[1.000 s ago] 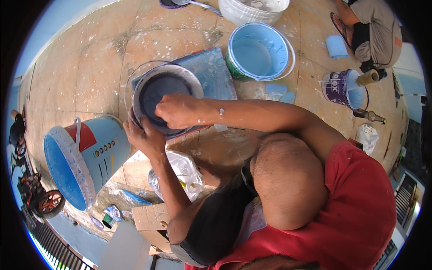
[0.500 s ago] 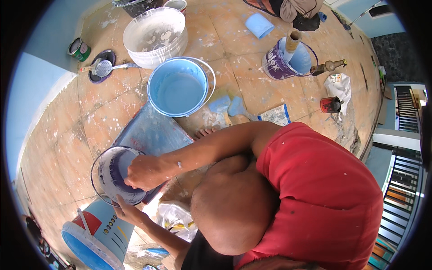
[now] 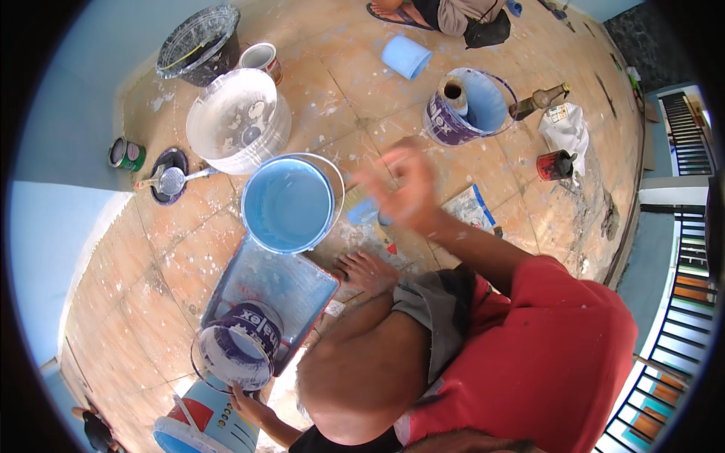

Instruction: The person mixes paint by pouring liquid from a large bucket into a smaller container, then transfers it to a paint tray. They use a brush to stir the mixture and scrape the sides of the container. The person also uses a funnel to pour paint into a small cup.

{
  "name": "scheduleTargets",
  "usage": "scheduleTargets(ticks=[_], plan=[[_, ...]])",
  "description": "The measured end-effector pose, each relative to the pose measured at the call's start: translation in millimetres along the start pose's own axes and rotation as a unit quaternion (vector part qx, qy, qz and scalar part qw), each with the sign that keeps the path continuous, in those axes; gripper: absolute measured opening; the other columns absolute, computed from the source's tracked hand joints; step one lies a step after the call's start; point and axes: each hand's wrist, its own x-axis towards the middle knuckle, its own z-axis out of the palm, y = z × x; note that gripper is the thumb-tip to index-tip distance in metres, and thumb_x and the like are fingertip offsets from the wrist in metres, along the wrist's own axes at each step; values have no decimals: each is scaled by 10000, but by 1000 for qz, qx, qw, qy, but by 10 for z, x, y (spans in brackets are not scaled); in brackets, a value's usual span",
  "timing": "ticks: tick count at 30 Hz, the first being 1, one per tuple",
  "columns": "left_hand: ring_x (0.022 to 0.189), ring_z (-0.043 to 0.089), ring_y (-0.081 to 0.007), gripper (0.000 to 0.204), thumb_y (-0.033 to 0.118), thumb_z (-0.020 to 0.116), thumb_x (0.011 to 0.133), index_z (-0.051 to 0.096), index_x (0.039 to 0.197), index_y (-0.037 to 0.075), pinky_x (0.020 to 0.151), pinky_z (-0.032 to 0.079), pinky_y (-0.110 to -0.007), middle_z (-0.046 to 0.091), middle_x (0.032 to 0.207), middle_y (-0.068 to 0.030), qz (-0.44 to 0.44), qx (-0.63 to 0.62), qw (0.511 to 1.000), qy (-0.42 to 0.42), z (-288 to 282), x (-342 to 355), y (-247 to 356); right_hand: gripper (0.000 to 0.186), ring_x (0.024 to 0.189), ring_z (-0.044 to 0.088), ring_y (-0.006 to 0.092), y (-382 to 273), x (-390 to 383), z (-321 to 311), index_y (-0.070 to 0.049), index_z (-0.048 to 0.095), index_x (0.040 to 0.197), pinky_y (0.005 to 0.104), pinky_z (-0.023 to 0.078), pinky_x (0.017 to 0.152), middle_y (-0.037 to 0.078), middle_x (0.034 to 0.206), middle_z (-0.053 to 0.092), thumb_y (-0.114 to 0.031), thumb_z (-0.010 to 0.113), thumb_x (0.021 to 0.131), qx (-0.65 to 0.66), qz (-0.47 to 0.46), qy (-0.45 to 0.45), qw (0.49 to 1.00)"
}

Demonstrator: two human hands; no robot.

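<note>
A purple-and-white paint bucket [image 3: 243,355] leans on its side over the lower part of a blue-stained paint tray [image 3: 260,275]; pale residue coats its inside. My left hand [image 3: 243,402] grips its rim near the wire handle. My right hand [image 3: 404,185] is raised over the floor, smeared by motion, with thumb and fingers apart and nothing visible between them. A bucket of light blue paint [image 3: 288,204] stands at the tray's far end, its handle up. My bare foot [image 3: 370,272] is beside the tray.
A large whitish tub [image 3: 234,124], a black bucket [image 3: 204,60] and a purple bucket [image 3: 453,124] holding a tube stand farther off. A white-and-blue pail [image 3: 208,419] lies by my left hand. A strainer [image 3: 172,180] rests on a lid. Another person's foot [image 3: 400,11] shows at the top.
My right hand has come out of the purple-and-white bucket and swung up and right. That bucket has shifted right and tilted, with my left hand still on it. The view has also shifted.
</note>
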Motion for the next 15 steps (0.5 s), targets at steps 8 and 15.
scheduleTargets(ticks=[8,15], plan=[[1304,609,-329,723,519,594,1048,509,1535,-10,1081,480,-441,599,1472,-172,-21,25,999,-36,120,387,207,481,701,696,285,966,1119,-1552,-42,708,1052,397,550,629,108,843,730,-459,861,869,-394,34,-36,918],[1355,573,-335,704,529,523,1073,480,1580,43,1069,494,-492,557,1531,-173,-34,64,997,-37,75,210,287,179,717,608,48,437,2121,-2160,-12,780,1033,215,453,605,45,882,765,-182,795,978,-62,-20,308,949]])
